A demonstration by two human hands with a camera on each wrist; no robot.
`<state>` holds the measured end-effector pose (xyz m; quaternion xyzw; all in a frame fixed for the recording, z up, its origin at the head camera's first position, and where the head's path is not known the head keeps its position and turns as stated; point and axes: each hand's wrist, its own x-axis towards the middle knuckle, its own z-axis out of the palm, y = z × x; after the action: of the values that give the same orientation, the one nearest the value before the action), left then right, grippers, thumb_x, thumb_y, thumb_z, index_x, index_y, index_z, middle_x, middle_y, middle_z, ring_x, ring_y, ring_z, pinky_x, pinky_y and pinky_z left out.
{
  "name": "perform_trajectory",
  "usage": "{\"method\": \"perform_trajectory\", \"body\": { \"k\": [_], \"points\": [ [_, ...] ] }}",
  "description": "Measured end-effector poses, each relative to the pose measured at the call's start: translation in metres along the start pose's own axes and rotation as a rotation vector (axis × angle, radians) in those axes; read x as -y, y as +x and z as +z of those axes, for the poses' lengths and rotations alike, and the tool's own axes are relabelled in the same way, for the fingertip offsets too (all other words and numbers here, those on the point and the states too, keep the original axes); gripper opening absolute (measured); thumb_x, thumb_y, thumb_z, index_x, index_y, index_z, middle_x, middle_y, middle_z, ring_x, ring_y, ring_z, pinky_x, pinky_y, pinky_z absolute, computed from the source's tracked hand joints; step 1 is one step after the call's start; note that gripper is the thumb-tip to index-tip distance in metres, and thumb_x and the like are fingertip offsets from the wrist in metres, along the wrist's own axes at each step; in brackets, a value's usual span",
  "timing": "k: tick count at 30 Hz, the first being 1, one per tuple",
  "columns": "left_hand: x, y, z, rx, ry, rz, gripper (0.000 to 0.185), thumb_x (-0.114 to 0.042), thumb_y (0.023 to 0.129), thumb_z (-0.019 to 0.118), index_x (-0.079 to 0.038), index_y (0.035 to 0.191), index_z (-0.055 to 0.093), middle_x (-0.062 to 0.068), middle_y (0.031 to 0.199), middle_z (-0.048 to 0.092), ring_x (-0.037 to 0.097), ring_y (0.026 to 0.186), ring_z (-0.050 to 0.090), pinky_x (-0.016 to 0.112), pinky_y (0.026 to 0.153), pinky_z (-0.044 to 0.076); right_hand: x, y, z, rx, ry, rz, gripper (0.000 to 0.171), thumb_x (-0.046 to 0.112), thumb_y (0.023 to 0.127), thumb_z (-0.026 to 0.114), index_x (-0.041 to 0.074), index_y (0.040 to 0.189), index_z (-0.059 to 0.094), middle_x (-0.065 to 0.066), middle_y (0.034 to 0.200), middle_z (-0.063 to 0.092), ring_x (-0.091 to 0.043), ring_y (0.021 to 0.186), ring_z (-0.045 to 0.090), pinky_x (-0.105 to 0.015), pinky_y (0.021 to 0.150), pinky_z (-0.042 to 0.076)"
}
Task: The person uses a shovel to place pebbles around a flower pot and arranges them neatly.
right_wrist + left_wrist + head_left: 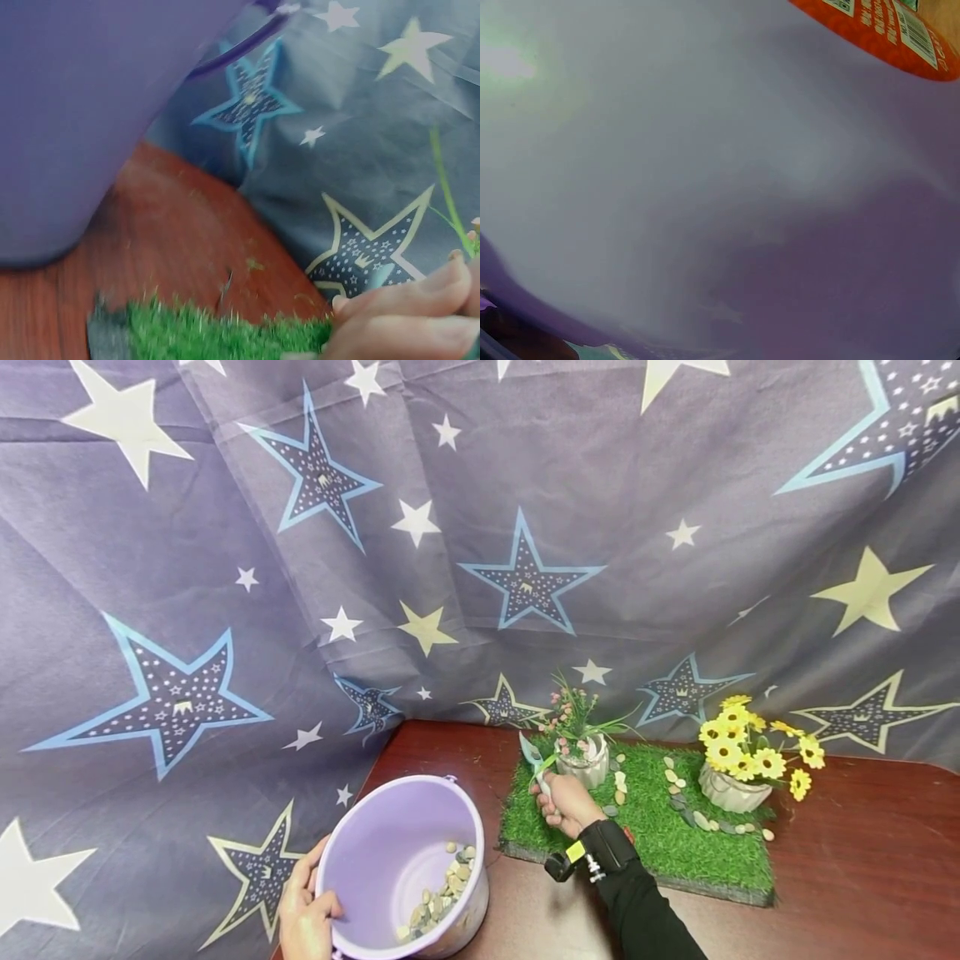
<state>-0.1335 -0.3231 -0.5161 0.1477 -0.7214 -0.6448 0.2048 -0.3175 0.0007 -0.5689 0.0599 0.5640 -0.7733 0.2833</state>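
Observation:
My left hand [306, 910] grips the left rim of a purple bucket [360, 847], which tilts so its inside shows. Several grey and tan pebbles [444, 893] lie low on the bucket's right side. The bucket's smooth wall [667, 150] fills the left wrist view, with an orange label [885, 30] at the top. My right hand [572, 806] holds a small hand trowel [531, 752] with a light blue blade, its fingers wrapped round the pale handle. The blade points up and away, just left of a white pot [588, 768] of pink flowers.
An artificial grass mat [652, 847] lies on the reddish wooden table [862, 860]. Curved rows of pebbles [701, 820] run across the mat. At its right stands a pot [731, 792] of yellow flowers [742, 747]. Behind hangs a star-patterned cloth [480, 468].

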Motion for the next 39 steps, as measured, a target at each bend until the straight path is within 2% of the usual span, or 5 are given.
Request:
{"method": "perform_trajectory", "body": {
  "k": [7, 14, 24, 33, 39],
  "points": [
    [0.000, -0.001, 0.002, 0.005, -0.016, -0.012, 0.089, 0.020, 0.060, 0.039, 0.006, 0.146, 0.050, -0.011, 0.100, 0.077, 0.007, 0.089, 0.071, 0.023, 0.071, 0.058, 0.004, 0.001, 0.002, 0.031, 0.235, 0.012, 0.037, 0.022, 0.112, 0.019, 0.002, 0.100, 0.048, 0.008, 0.066, 0.039, 0.004, 0.046, 0.032, -0.011, 0.040, 0.025],
    [-0.001, -0.001, 0.004, 0.002, -0.020, -0.007, 0.088, 0.020, 0.060, 0.039, 0.005, 0.146, 0.050, -0.012, 0.101, 0.077, 0.007, 0.089, 0.071, 0.023, 0.072, 0.058, 0.005, -0.003, 0.007, 0.030, 0.362, 0.022, 0.039, 0.025, 0.112, 0.017, 0.004, 0.102, 0.047, 0.009, 0.067, 0.038, 0.003, 0.047, 0.031, -0.011, 0.041, 0.026],
    [0.001, -0.001, 0.004, -0.008, -0.036, -0.015, 0.088, 0.020, 0.060, 0.038, 0.004, 0.146, 0.050, -0.009, 0.099, 0.077, 0.008, 0.087, 0.071, 0.024, 0.069, 0.058, -0.001, -0.005, 0.018, -0.036, 0.387, -0.024, 0.039, 0.028, 0.113, 0.019, 0.004, 0.104, 0.049, 0.009, 0.069, 0.037, 0.002, 0.050, 0.029, -0.011, 0.043, 0.026],
    [0.006, 0.002, 0.001, 0.020, -0.079, 0.012, 0.090, 0.024, 0.060, 0.039, -0.012, 0.140, 0.060, -0.007, 0.098, 0.077, 0.008, 0.086, 0.071, 0.023, 0.069, 0.058, -0.014, -0.006, 0.023, -0.010, 0.416, -0.056, 0.040, 0.029, 0.113, 0.023, -0.002, 0.121, 0.047, 0.009, 0.067, 0.038, 0.002, 0.049, 0.030, -0.011, 0.043, 0.027],
    [0.004, 0.002, 0.000, 0.019, -0.057, 0.012, 0.088, 0.023, 0.060, 0.038, -0.011, 0.138, 0.059, -0.007, 0.097, 0.077, 0.008, 0.085, 0.070, 0.023, 0.069, 0.058, -0.019, -0.014, 0.028, 0.016, 0.382, -0.075, 0.043, 0.035, 0.113, 0.024, 0.000, 0.116, 0.050, 0.010, 0.067, 0.039, 0.002, 0.048, 0.031, -0.012, 0.042, 0.028]
  ]
}}
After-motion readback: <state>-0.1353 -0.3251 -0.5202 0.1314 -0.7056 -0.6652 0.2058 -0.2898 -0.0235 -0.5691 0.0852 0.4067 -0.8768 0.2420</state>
